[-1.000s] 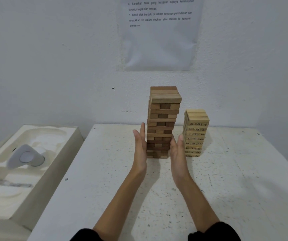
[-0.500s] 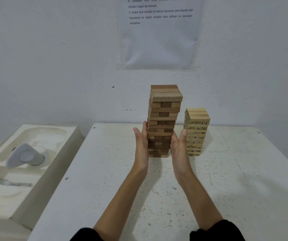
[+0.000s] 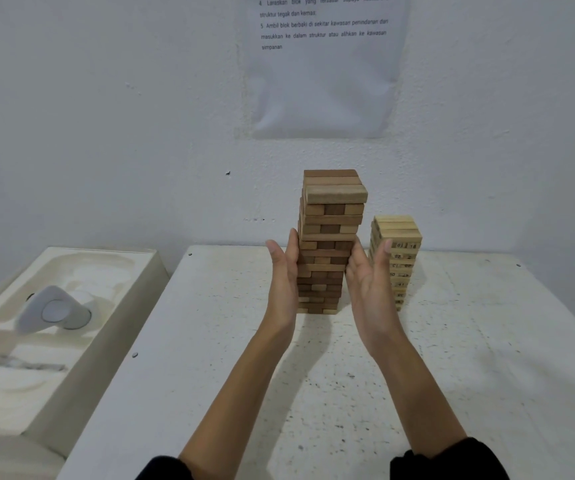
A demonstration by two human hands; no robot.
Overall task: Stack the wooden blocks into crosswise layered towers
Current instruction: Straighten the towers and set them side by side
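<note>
A tall tower of brown wooden blocks (image 3: pixel 331 216), laid crosswise layer by layer, stands at the far middle of the white table (image 3: pixel 210 375). Its top layers sit slightly askew. My left hand (image 3: pixel 284 282) lies flat against the tower's left side with straight fingers. On the tower's right side my right hand (image 3: pixel 369 282) presses with straight fingers too, partly hiding a shorter tower of pale numbered blocks (image 3: pixel 398 237) just to the right.
A printed instruction sheet (image 3: pixel 324 64) hangs on the white wall behind the towers. Left of the table is a cream moulded tray (image 3: pixel 106 306) holding a white rounded device (image 3: pixel 54 310). The pale tower stands close to my right hand.
Both hands have risen along the brown tower's sides, from its lower part to about mid-height. The towers have not moved.
</note>
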